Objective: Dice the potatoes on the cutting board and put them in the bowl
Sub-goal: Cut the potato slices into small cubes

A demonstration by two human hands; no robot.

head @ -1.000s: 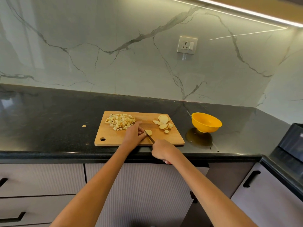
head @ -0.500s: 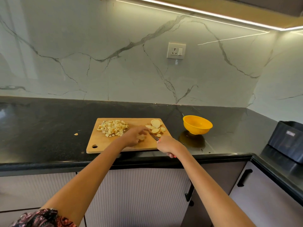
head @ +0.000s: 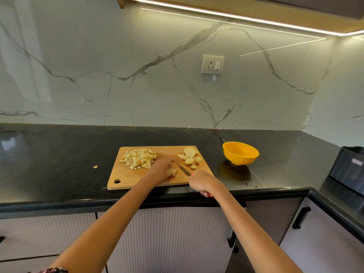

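A wooden cutting board (head: pixel 126 174) lies on the black counter. A heap of diced potato (head: pixel 138 158) sits on its far left part. Several potato slices (head: pixel 190 155) lie on its far right part. My left hand (head: pixel 162 170) holds a potato slice (head: pixel 171 171) down near the board's front edge. My right hand (head: pixel 202 183) grips a knife (head: pixel 183 169) by its red handle, the blade pointing toward the slice. A yellow bowl (head: pixel 240 153) stands on the counter right of the board; I see nothing inside it.
One stray potato bit (head: pixel 95 166) lies on the counter left of the board. A dark box (head: pixel 348 168) sits at the far right. A wall socket (head: pixel 212 64) is on the marble backsplash. Cabinet drawers run below the counter edge.
The view tilted and shifted, so the board sits differently in frame. My left hand still holds a slice at the board's front, and the knife blade now shows beside it.
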